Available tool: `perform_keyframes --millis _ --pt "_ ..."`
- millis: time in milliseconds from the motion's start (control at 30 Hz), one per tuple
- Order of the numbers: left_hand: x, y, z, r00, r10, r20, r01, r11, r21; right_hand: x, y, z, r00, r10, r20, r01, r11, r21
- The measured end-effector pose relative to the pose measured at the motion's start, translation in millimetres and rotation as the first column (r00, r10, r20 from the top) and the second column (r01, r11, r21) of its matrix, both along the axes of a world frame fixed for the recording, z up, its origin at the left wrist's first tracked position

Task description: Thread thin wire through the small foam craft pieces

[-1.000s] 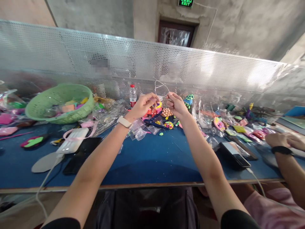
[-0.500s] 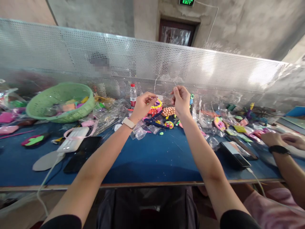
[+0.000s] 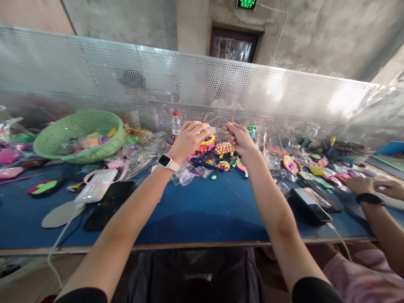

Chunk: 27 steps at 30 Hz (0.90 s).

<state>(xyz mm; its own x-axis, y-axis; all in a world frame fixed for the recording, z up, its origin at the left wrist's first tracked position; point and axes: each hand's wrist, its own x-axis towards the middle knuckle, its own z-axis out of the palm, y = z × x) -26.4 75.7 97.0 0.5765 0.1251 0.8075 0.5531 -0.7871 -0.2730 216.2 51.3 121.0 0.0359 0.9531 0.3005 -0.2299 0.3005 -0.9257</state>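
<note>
My left hand (image 3: 191,139) is raised over the clutter at the back of the table, back of the hand up, fingers bent together. Whatever lies under its fingertips is hidden. To its right, my right hand (image 3: 239,138) is closed in a pinch on a thin, pale strand (image 3: 217,119), which is faint against the mesh. Below the hands lie a toy with yellow and red clay-like pieces (image 3: 206,145), an orange bumpy piece (image 3: 224,148), dark blue pliers (image 3: 199,160) and a small flower-like piece (image 3: 224,165). A green-topped figure (image 3: 251,129) stands just beyond my right hand.
A green basket (image 3: 78,156) with colored pieces stands left, near a white power bank (image 3: 96,187) and a black phone (image 3: 109,206). Behind is a perforated metal screen (image 3: 176,75) and a red-capped bottle (image 3: 176,123). A co-worker's hands (image 3: 362,185) are at right, beyond another phone (image 3: 311,206).
My left hand has rolled palm-down, so the watch face now shows. My right hand has turned and dropped slightly, its fingers now pointing left toward the other hand.
</note>
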Motion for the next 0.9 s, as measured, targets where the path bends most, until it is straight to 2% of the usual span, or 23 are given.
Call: perform_keyframes --millis 100,200,300,367,400,433,467,533,567,633,733,900 --pt "-1.0 -1.3 -1.0 1.0 0.003 -0.019 -0.004 0.999 -0.036 1.8 1.6 -1.0 0.998 0.05 0.032 -0.049 0.998 -0.038" --pt "-0.4 -1.8 -2.5 0.999 -0.044 0.005 0.044 0.993 -0.108 2.3 6.7 -4.3 0.993 0.094 0.065 -0.087 0.991 -0.104" --pt "3.8 -0.7 -4.0 0.993 -0.094 0.065 0.104 0.98 -0.168 1.4 12.8 -8.9 0.995 0.028 0.097 -0.016 0.993 -0.12" --pt "7.6 -0.3 -4.1 0.989 -0.102 0.109 0.121 0.974 -0.191 1.1 13.2 -10.0 0.982 -0.105 0.157 0.109 0.994 -0.017" --pt "9.4 -0.7 -3.7 0.986 -0.103 0.129 0.128 0.971 -0.202 1.2 11.2 -9.3 0.958 -0.203 0.202 0.187 0.978 0.093" --pt "11.1 -1.6 -2.9 0.983 -0.106 0.15 0.137 0.967 -0.216 1.2 7.6 -7.5 0.916 -0.312 0.252 0.255 0.938 0.234" --pt "12.6 -3.1 -1.7 0.979 -0.109 0.171 0.147 0.961 -0.232 1.0 2.2 -4.7 0.857 -0.421 0.299 0.293 0.873 0.389" --pt "14.8 -8.1 1.8 0.969 -0.111 0.219 0.169 0.948 -0.268 -0.4 -12.4 3.2 0.715 -0.574 0.398 0.233 0.733 0.639" --pt "15.5 -11.3 4.1 0.963 -0.109 0.245 0.179 0.941 -0.287 -1.8 -20.7 7.5 0.654 -0.604 0.456 0.154 0.696 0.701" --pt "15.6 -18.1 9.2 0.95 -0.11 0.293 0.206 0.925 -0.32 -5.2 -36.2 15.2 0.549 -0.626 0.555 0.014 0.67 0.742" --pt "13.7 -26.3 16.5 0.932 -0.131 0.338 0.256 0.897 -0.36 -9.0 -50.2 21.0 0.444 -0.656 0.61 -0.036 0.667 0.744" --pt "10.7 -29.6 21.7 0.931 -0.14 0.338 0.285 0.857 -0.429 -8.0 -46.2 18.3 0.416 -0.653 0.633 -0.025 0.687 0.726"
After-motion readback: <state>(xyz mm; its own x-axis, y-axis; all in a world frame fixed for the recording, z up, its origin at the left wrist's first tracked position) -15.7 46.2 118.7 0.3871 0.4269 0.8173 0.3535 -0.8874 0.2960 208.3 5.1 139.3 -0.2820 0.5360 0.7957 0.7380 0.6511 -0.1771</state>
